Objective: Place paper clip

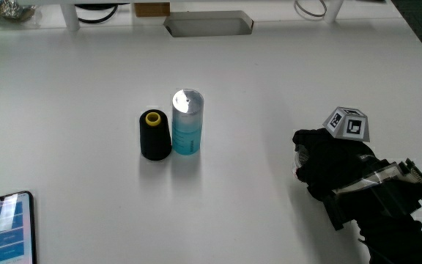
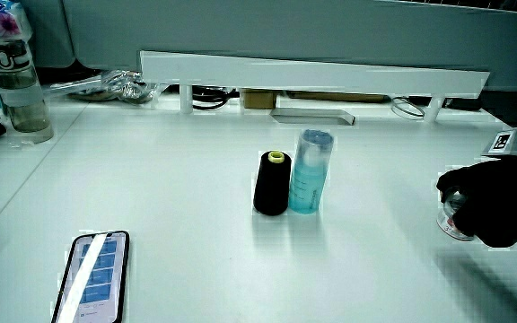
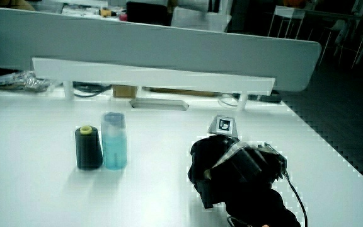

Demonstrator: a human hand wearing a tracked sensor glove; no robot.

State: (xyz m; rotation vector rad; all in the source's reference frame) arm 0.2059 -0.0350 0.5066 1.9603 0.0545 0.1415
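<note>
- Hand: resting on the table, well apart from the spool, fingers curling around a small clear item; whether that is the paper clip cannot be told.
- Black thread spool: standing upright, touching the blue bottle.
- Phone: lying at the table's edge nearest the person.

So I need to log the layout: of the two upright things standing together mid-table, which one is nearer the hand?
The blue clear-capped bottle; the black thread spool touching it stands one place farther from the hand.
</note>
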